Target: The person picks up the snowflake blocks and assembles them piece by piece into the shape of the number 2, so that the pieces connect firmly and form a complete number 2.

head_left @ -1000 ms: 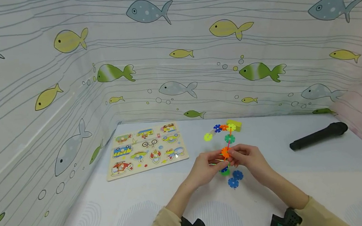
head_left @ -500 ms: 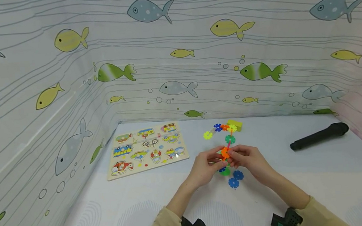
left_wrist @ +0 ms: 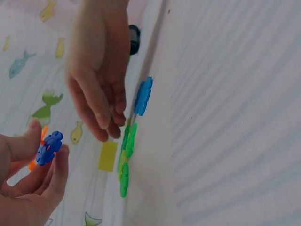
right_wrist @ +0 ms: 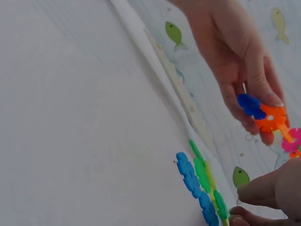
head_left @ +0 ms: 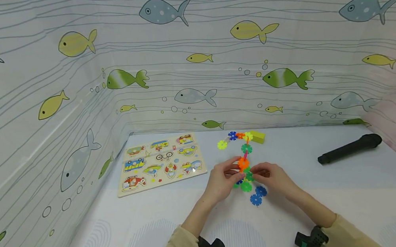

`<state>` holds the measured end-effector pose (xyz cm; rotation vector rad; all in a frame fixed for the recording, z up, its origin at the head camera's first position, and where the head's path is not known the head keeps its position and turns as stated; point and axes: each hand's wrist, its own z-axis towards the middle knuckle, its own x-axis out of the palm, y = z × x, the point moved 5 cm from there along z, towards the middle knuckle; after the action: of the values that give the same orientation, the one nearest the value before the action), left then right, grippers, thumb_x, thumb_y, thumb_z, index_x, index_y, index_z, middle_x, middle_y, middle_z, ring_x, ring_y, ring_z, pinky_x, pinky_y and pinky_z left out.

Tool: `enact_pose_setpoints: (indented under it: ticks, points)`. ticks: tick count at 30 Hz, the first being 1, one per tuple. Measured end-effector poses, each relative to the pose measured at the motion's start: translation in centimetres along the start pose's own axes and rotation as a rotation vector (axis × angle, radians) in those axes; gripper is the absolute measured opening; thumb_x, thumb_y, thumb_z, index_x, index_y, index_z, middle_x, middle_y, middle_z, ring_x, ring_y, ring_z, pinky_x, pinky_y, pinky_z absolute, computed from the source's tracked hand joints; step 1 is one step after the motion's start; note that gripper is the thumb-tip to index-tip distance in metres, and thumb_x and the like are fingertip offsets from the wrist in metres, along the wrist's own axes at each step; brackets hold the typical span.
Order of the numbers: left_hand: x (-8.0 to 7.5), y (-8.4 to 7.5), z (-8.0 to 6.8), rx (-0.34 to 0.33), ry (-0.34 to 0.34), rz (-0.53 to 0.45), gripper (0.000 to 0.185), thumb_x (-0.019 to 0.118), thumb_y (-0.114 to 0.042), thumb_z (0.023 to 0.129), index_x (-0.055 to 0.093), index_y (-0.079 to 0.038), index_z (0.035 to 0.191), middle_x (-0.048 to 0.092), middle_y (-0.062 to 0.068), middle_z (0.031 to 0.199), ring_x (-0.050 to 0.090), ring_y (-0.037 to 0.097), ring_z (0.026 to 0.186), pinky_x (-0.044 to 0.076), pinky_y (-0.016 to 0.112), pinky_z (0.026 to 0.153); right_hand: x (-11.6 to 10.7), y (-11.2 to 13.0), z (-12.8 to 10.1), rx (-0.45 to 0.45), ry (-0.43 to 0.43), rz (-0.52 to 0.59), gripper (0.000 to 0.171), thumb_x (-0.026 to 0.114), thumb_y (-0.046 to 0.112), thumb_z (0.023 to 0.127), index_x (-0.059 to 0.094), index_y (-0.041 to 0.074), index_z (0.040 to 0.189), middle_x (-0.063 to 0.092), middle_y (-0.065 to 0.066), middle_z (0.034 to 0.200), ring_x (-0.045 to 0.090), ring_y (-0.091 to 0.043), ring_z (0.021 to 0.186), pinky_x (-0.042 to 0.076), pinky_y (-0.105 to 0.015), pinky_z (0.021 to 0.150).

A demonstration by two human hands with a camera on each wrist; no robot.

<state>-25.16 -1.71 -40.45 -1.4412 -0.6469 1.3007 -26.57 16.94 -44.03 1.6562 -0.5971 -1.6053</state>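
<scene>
Head view: flat, notched plastic snowflake discs (head_left: 243, 163)

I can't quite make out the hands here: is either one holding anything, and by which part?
The left hand pinches the snowflake-piece chain at its lower end, by the blue and orange pieces. The right hand's fingers seem empty, just above the green pieces.

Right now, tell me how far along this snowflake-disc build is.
Done: a chain of discs is already linked, curving away from the hands. In hand: the left hand pinches its near end at the orange disc; the right hand reaches the green discs. Left: two blue discs lie loose.
</scene>
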Motion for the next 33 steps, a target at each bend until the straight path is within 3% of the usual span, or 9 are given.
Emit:
enact_pose_setpoints:
  ticks: [9,18,27,30,33]
  points:
    - [0.10,0.12,0.19,0.034,-0.017,-0.001,0.048,0.068,-0.016,0.096,0.057,-0.016,0.142,0.069,0.011,0.121,0.068,0.024,0.105,0.057,0.033,0.091,0.66,0.44,-0.18,-0.134,0.051,-0.172,0.029,0.071,0.011,0.092,0.070,0.004,0.119,0.058,-0.008,0.101,0.053,-0.016,0.082,0.047,-0.022,0.066]
    - [0.06,0.11,0.18,0.026,-0.029,-0.001,0.048,0.068,-0.014,0.095,0.057,-0.014,0.142,0.069,0.012,0.120,0.067,0.026,0.106,0.056,0.034,0.093,0.86,0.23,-0.24,-0.105,0.043,-0.185,0.025,0.076,0.014,0.089,0.070,0.006,0.112,0.058,-0.003,0.096,0.052,-0.017,0.086,0.048,-0.025,0.073]
    - [-0.05,0.12,0.12,0.010,-0.039,-0.044,0.049,0.069,-0.013,0.094,0.057,-0.014,0.142,0.069,0.012,0.119,0.068,0.025,0.106,0.056,0.033,0.093,0.68,0.29,-0.07,-0.094,0.025,-0.083,0.018,0.077,0.009,0.086,0.067,0.009,0.100,0.064,0.001,0.088,0.055,-0.015,0.078,0.050,-0.021,0.068]
    - [-0.12,0.03,0.12,0.008,-0.049,-0.072,0.049,0.069,-0.012,0.094,0.056,-0.015,0.142,0.070,0.013,0.120,0.068,0.026,0.106,0.056,0.035,0.094,0.38,0.53,-0.07,-0.088,0.023,0.023,0.013,0.074,0.010,0.090,0.069,0.007,0.102,0.068,-0.002,0.089,0.061,-0.016,0.075,0.053,-0.022,0.068]
    - [-0.14,-0.04,0.14,0.012,-0.058,-0.097,0.050,0.069,-0.011,0.094,0.055,-0.012,0.142,0.069,0.015,0.119,0.069,0.028,0.106,0.056,0.036,0.093,0.47,0.78,-0.18,-0.058,0.104,0.204,0.018,0.070,0.012,0.094,0.068,0.001,0.108,0.072,-0.010,0.089,0.067,-0.020,0.073,0.057,-0.025,0.068]
